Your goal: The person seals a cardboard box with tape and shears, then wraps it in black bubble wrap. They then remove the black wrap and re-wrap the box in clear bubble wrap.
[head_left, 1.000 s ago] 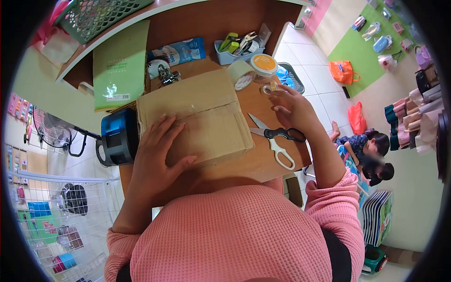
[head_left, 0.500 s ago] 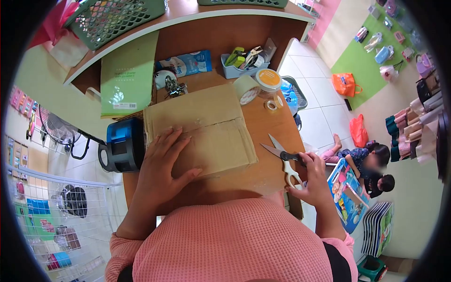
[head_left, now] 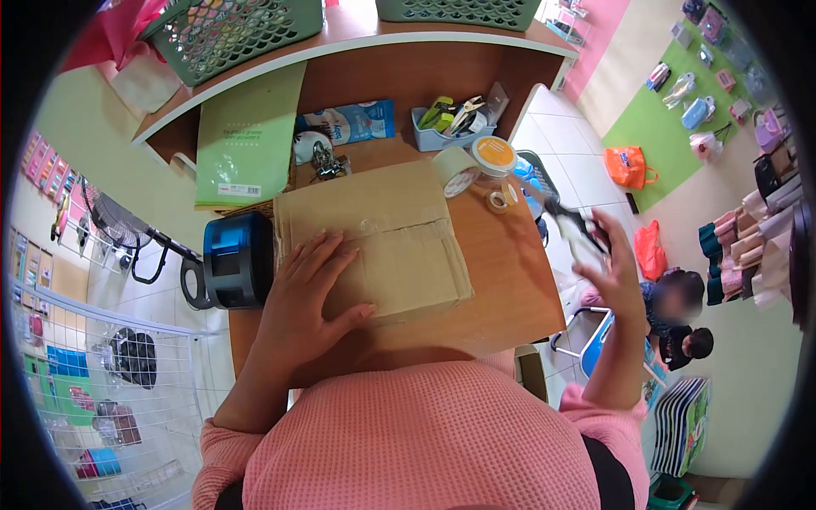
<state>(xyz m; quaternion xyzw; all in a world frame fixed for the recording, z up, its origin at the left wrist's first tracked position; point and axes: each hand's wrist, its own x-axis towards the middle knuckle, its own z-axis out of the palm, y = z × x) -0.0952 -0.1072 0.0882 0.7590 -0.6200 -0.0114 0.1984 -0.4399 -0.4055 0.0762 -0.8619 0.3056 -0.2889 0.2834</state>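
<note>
A flat cardboard box [head_left: 399, 246] lies on the wooden desk [head_left: 510, 289] in front of me. My left hand [head_left: 314, 280] rests flat on its left part, fingers spread. Off the desk's right side, my right hand [head_left: 616, 263] is raised and holds a pair of scissors [head_left: 571, 223] with black and white handles. The blades point up and left, near the tape rolls, and are blurred by motion. A wide tape roll [head_left: 456, 172] stands at the box's far right corner, beside a round tub with an orange lid [head_left: 493, 156] and a small tape roll [head_left: 501, 198].
A black and blue label printer [head_left: 238, 259] stands left of the box. Behind lie a green folder [head_left: 246, 144], a wipes pack [head_left: 348, 121] and a blue basket of tools [head_left: 455, 127]. Two people [head_left: 680, 314] sit on the floor at right, by a small table.
My right hand has lifted the scissors from the desk's right front and carried them up and away to the right. My left hand stays on the box. The view has shifted slightly.
</note>
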